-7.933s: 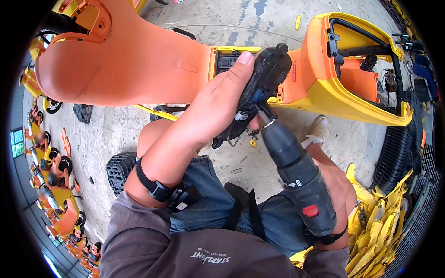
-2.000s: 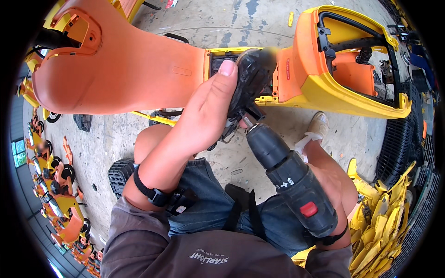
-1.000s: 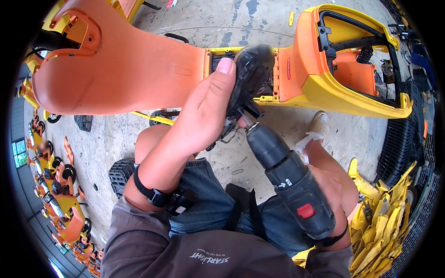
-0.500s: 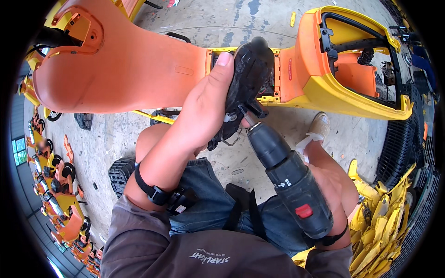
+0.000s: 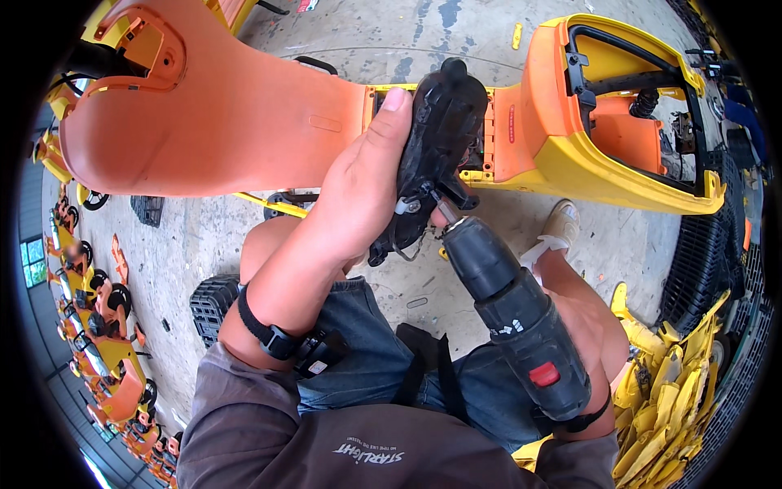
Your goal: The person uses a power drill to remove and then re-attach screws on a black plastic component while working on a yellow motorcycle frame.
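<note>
Left-hand grip pinches the black part across its width, thumb along one edge and the fingers mostly hidden beneath; right-hand grip is wrapped around the drill, its fingers out of sight. Held over the middle of the scooter body, the part tilts, and the drill slants up to it from the near side of that body. The bit reaches the part's lower half, a fingertip close beside it; how well the tip is seated is too small to tell.

Good work here would seem to mean lining bit and drill up straight, pressing steadily before pulling the trigger, bracing the part against twist and leaving that fingertip clear of the metal.

At the scooter body's right end, an open compartment holds a dark spring. The middle bay is largely covered by the hand and part. To the near left of the scooter body lies a black crate; its contents cannot be made out.
</note>
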Tool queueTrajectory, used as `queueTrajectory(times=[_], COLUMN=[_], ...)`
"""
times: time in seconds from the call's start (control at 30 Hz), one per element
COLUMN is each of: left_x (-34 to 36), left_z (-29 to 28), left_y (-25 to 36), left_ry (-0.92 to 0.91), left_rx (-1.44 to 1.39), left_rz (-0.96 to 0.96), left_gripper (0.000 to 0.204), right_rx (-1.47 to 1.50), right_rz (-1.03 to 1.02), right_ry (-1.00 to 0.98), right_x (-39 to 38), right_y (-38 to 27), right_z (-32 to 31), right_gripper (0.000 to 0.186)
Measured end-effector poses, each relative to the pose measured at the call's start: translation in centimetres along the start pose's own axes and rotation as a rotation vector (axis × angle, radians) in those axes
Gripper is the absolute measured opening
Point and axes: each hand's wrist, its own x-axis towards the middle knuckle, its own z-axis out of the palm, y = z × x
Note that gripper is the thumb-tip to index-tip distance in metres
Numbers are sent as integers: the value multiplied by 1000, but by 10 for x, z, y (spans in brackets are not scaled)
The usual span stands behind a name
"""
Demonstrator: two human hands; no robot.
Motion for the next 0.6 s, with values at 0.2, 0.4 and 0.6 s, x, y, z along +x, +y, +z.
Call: queueTrajectory(times=[0.2,0.4,0.6], left_x=[-2,-3,-6], left_z=[-2,0,2], left_y=[-1,1,3], left_ry=[-10,-43,-19], left_rx=[0,94,154], left_rz=[-16,55,87], left_gripper=[70,70,71], right_rx=[-75,-19,32], right_rz=[64,46,51], right_ry=[-66,-28,-19], right_x=[0,8,7], right_y=[-4,-11,-12], right_z=[-4,-6,-6], right_gripper=[47,45,45])
